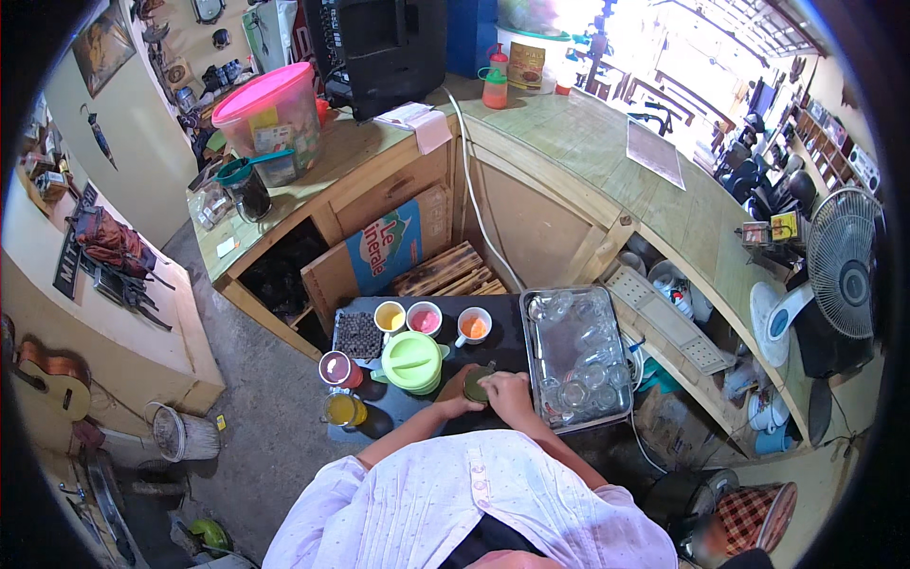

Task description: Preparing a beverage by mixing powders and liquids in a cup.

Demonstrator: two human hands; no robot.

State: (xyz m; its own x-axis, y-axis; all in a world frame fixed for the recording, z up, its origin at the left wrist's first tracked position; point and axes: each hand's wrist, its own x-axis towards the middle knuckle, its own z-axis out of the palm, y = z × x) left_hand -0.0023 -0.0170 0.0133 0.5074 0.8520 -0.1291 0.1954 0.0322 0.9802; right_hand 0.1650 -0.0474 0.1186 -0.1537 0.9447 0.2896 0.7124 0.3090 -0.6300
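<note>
A small cup with dark green contents (476,383) stands between my hands on the dark table. My left hand (456,398) is wrapped round its left side. My right hand (510,395) has its fingers drawn together at the cup's right rim; what they pinch, if anything, is too small to make out. Just left is a light green lidded pitcher (413,363). Around it stand a cup of yellow (390,317), a cup of pink (424,320), a white mug of orange (473,326), a reddish cup (340,370) and a glass of yellow liquid (345,410).
Right of my hands, a metal tray (580,417) holds several clear glass mugs. A box of dark round pieces (357,336) sits at the table's far left. Beyond, a wooden counter (559,142) carries a pink-lidded tub (270,119); a fan (842,266) stands right.
</note>
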